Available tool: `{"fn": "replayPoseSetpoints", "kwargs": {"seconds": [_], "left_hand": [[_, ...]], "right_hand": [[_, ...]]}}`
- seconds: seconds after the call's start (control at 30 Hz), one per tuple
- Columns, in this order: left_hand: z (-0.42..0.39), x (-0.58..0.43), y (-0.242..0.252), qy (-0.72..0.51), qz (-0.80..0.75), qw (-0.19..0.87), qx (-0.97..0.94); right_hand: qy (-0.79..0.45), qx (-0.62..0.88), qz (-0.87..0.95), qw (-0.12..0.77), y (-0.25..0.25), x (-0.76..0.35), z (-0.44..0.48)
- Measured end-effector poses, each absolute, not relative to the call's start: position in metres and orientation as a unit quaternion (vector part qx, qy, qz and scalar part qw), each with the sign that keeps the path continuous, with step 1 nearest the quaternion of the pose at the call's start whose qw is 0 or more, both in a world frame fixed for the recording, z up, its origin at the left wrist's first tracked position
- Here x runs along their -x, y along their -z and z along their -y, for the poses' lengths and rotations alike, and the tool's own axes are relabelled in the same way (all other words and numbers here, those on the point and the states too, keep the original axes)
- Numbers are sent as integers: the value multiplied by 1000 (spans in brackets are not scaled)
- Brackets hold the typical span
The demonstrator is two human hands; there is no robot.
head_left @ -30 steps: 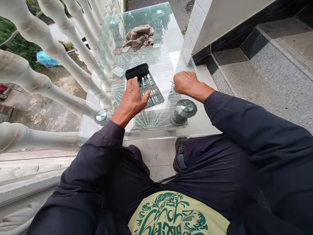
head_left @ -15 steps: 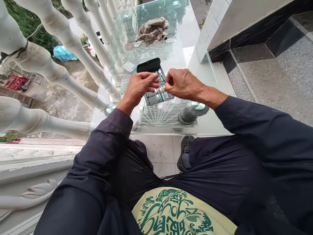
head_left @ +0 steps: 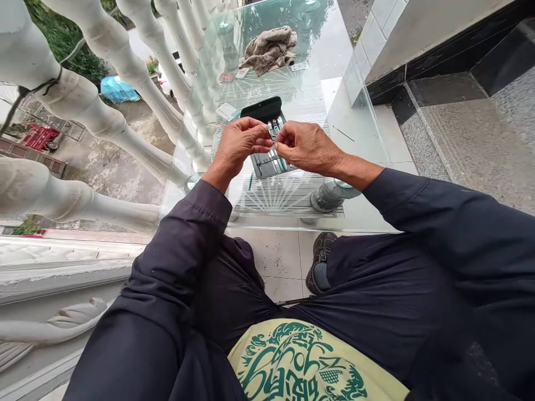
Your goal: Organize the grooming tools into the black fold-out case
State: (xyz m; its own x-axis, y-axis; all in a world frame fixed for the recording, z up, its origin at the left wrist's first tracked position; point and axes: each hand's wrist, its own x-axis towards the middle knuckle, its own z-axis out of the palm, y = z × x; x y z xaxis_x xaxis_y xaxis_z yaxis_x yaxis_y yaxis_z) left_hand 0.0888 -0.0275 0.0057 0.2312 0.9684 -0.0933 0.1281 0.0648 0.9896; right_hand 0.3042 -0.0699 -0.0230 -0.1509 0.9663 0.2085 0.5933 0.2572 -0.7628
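Observation:
My left hand (head_left: 242, 146) hovers over the table with thumb and forefinger pinched. Close to its right, my right hand (head_left: 308, 146) is also pinched, its fingers curled in. Between the two sets of fingertips is something small and dark, too small to name. Below them lies an open black manicure kit (head_left: 261, 106), partly hidden by both hands. Several silver and green tools sit in its slots. A thin green stick (head_left: 251, 181) lies beside the kit, at its near left. To the right of my right hand is a thin dark stick (head_left: 343, 133).
A glass table (head_left: 288, 223) with thick glass legs (head_left: 328, 196) stands before my knees. A crumpled brown cloth (head_left: 270, 50) and several cards lie toward its far end. White balusters (head_left: 112, 120) run along the left; stone steps (head_left: 455, 122) rise at the right.
My right hand has moved left and its fingertips now come close to my left hand's. The thin dark stick on the right is now visible. The whole view has shifted slightly.

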Motion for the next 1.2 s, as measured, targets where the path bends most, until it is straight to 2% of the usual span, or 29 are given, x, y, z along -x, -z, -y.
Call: {"fn": "replayPoseSetpoints", "kwargs": {"seconds": [0.17, 0.33, 0.67, 0.9, 1.2], "left_hand": [[9, -75, -4, -430, -509, 509, -545], [-2, -67, 6, -416, -548, 482, -543], [-2, -70, 13, -383, -575, 470, -549], [-9, -74, 24, -376, -568, 483, -550], [-20, -87, 34, -361, -561, 504, -549]], "right_hand": [[-242, 596, 670, 370, 21, -344, 62], [-187, 640, 660, 347, 35, -382, 62], [-145, 617, 737, 237, 60, -389, 62], [-109, 528, 820, 189, 62, -376, 73], [-81, 507, 844, 154, 80, -367, 74]]}}
